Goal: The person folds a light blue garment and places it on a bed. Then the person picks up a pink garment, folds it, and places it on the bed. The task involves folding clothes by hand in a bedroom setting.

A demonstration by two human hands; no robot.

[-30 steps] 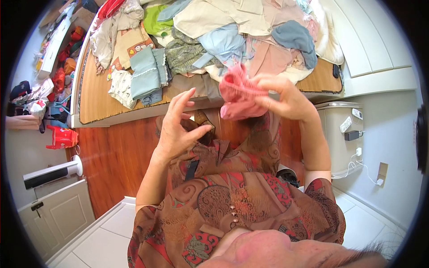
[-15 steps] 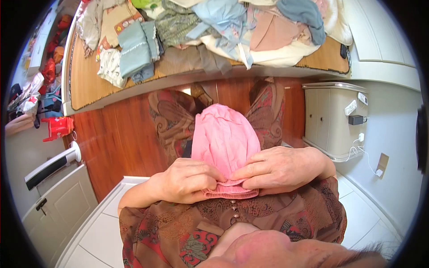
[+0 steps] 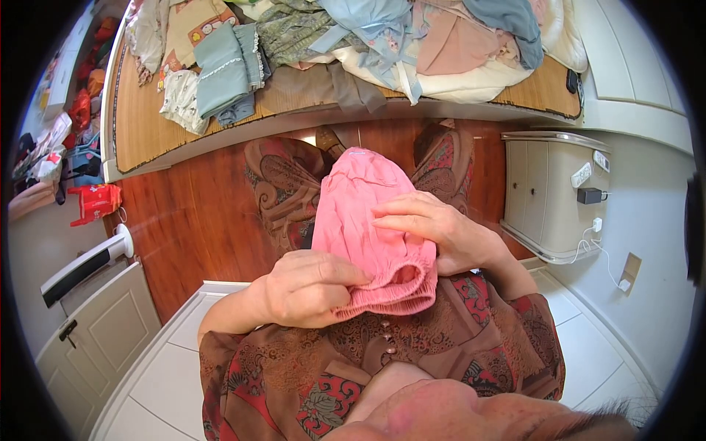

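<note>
A pink garment with a gathered elastic band (image 3: 368, 213) hangs in front of my chest, its band toward me and its far end over the gap between my knees. My left hand (image 3: 312, 287) is closed on the left side of the band. Farther up on the right side, my right hand (image 3: 437, 228) grips the cloth, fingers lying over its top and the thumb hidden beneath. The right part of the band stands a little open in a loop. Whether the garment is shorts or trousers cannot be made out.
Ahead is a bed-like platform with a wooden-slat mat (image 3: 143, 140), heaped with clothes. Folded blue-green trousers (image 3: 220, 73) lie on its left part. A cream cabinet (image 3: 526, 191) stands right, chargers beside it. A red bag (image 3: 95, 203) and a white door (image 3: 107, 327) are at left.
My right hand has left the band and moved forward along the garment's right side. The band's right end has opened into a loop. My left hand has stayed at the band.
</note>
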